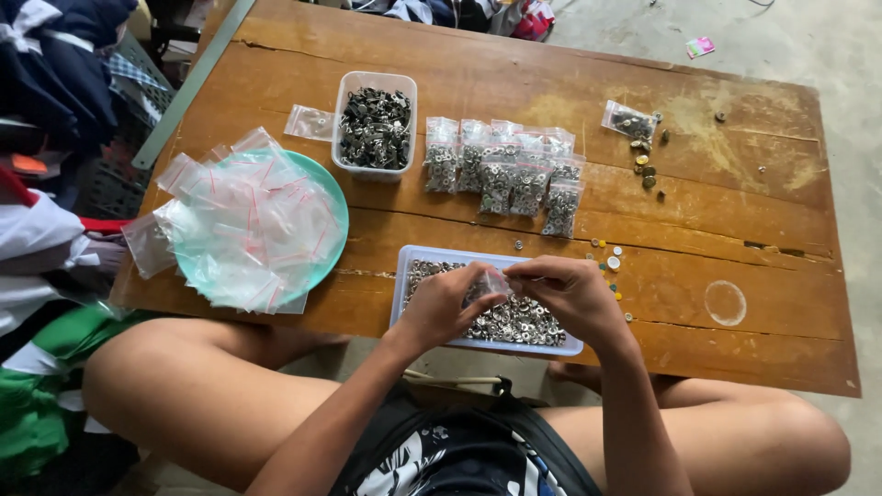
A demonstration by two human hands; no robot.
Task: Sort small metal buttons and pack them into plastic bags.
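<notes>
2 bare hands meet over a clear tray (411,276) of small silver metal rings at the near edge of the wooden table (735,230): the left hand (446,303) and right hand (570,292) both pinch a small clear bag (493,285) between closed fingertips, just above the rings. Beyond lie a row of filled bags (505,170), a tub of dark metal parts (375,124), and a green plate (335,197) heaped with empty bags

I hold a small clear bag (494,283) between both hands. Filled clear bags (505,174) lie in rows mid-tabletop; empty red-striped zip bags (243,216) heap at my left.
</notes>
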